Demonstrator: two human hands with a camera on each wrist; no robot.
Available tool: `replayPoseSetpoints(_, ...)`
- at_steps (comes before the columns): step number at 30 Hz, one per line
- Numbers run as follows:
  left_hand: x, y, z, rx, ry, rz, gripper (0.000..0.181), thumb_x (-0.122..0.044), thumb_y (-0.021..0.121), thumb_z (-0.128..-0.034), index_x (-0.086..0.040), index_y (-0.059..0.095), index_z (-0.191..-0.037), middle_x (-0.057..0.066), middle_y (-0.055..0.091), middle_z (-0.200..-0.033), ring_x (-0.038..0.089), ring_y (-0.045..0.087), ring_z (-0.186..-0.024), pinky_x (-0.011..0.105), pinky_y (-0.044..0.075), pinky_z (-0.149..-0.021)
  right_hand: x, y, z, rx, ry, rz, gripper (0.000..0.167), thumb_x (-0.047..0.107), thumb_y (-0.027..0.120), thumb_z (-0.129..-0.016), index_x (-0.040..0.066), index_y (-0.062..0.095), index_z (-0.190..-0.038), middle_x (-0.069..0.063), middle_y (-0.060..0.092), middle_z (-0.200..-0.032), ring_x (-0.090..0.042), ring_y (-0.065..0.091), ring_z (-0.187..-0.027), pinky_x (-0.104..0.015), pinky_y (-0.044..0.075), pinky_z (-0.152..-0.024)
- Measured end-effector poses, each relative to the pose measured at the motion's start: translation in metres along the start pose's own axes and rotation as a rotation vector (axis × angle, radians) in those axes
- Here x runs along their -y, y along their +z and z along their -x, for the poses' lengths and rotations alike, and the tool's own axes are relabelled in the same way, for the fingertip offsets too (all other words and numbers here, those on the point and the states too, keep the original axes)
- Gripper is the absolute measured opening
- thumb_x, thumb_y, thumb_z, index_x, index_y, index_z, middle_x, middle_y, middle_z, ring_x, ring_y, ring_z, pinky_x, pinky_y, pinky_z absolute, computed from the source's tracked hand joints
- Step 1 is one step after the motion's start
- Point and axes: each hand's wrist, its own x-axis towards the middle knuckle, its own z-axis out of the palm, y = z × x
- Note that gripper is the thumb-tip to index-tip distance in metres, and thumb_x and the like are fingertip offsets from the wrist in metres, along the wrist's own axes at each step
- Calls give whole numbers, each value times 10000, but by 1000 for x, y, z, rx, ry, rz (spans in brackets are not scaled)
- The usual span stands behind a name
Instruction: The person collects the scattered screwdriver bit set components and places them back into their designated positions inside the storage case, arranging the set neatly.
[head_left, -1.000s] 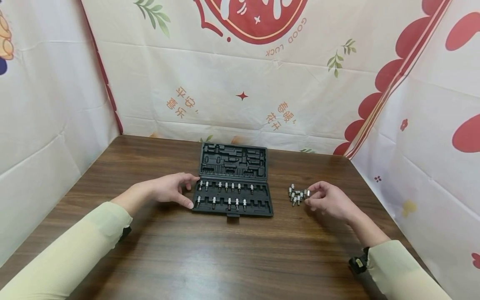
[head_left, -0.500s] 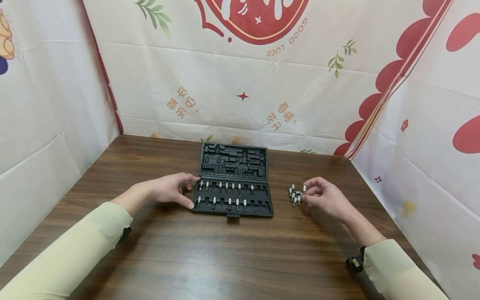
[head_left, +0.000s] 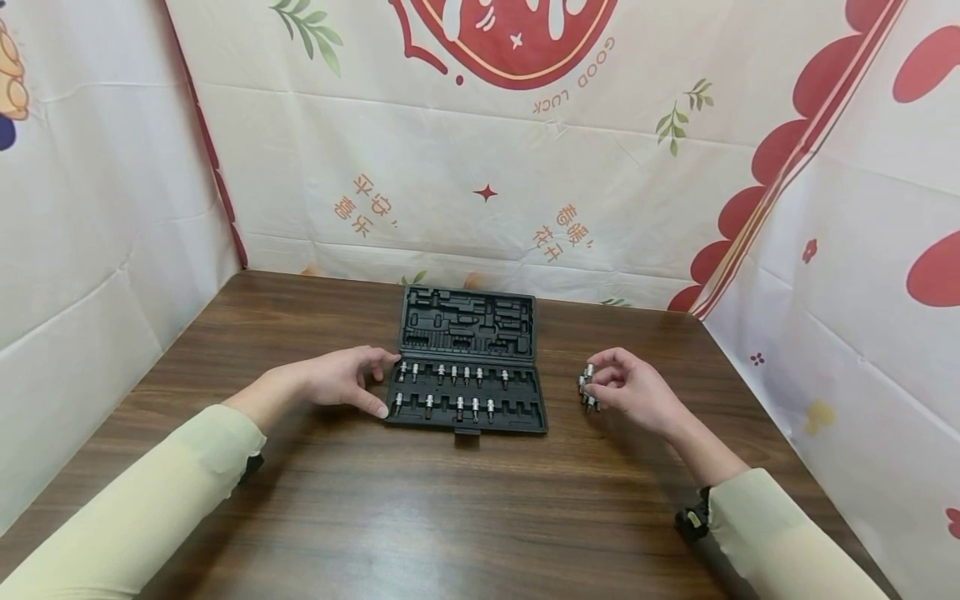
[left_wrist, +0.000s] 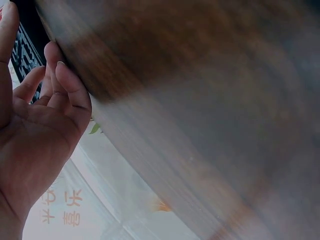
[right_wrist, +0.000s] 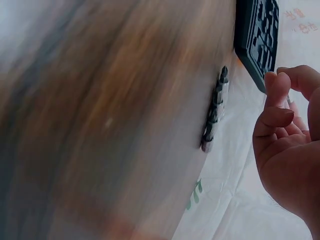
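A black plastic bit-socket case [head_left: 420, 421] lies open on the wooden table, with several silver bit sockets [head_left: 460, 408] in two rows of its front half. My left hand [head_left: 337, 377] rests at the case's left side, thumb on the front corner and a finger near the hinge. To the right of the case, my right hand [head_left: 637, 393] pinches a bit socket [head_left: 589, 372] between thumb and index finger, over a small pile of loose bit sockets [head_left: 590, 403]. The right wrist view shows the fingertips [right_wrist: 278, 82] pressed together; the pinched piece is mostly hidden there.
The lid [head_left: 468, 321] leans back behind the tray, its moulded recesses showing. Some slots on the tray's right side hold no socket. A printed cloth [head_left: 480, 233] hangs along the table's back and sides. Brown table top [head_left: 450, 517] extends in front of the case.
My right hand has moved left, carrying the pinched bit socket from the pile's right edge across the loose ones. The left hand and the case have stayed in place.
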Motion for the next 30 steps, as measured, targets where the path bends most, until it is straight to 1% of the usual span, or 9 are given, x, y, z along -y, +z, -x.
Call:
replayPoseSetpoints(6,-1,0,0,0,-1,2,952,-363,934,-898,-30,450,-1647,203,608,-1336,217,645,-973,371,516,-910,8,9,-7,10,-22,-1,443,160,761,-1047,2,562,-1409,-170,783,-1134,-212,688,-840,-336,569,-683)
replayPoseSetpoints(13,-1,0,0,-2,-2,4,950,-355,936,-898,-32,450,-1647,204,605,-1337,219,643,-972,372,514,-912,18,19,-18,3,-48,11,405,174,750,-1055,35,590,-1400,-157,784,-1158,-310,732,-913,-384,600,-737)
replayPoseSetpoints(15,-1,1,0,-1,-4,4,951,-357,935,-898,-34,448,-1648,203,605,-1339,221,642,-974,374,514,-913,22,22,-21,0,-58,10,388,164,749,-1056,44,600,-1393,-156,786,-1152,-333,733,-899,-388,605,-737)
replayPoseSetpoints(18,-1,1,0,-1,-5,4,955,-360,937,-896,-36,448,-1649,201,606,-1336,221,641,-974,374,514,-912,28,27,-25,-1,-68,7,376,155,746,-1057,68,615,-1398,-148,785,-1159,-361,733,-910,-429,615,-748)
replayPoseSetpoints(21,0,1,0,-4,3,1,951,-355,937,-896,-30,452,-1645,195,610,-1321,216,641,-963,371,516,-904,34,32,-30,-11,-66,12,390,165,750,-1056,83,634,-1419,-126,785,-1168,-330,733,-936,-421,615,-757)
replayPoseSetpoints(25,2,2,-1,-16,26,-10,949,-345,945,-887,-4,461,-1630,187,618,-1289,200,650,-936,362,526,-890,42,38,-36,-4,-62,5,437,179,755,-1055,61,630,-1456,-128,787,-1169,-299,731,-954,-347,592,-742)
replayPoseSetpoints(28,3,2,-1,-26,40,-15,951,-337,952,-876,15,471,-1617,182,621,-1260,195,653,-919,361,530,-885,48,42,-40,11,-64,-2,462,186,753,-1058,42,613,-1473,-139,783,-1176,-315,734,-969,-343,580,-749)
replayPoseSetpoints(30,3,2,-1,-29,43,-17,949,-336,954,-875,17,475,-1614,175,621,-1249,194,650,-915,361,529,-884,52,45,-43,12,-67,9,466,197,753,-1059,44,612,-1475,-132,780,-1178,-291,730,-975,-351,572,-764)
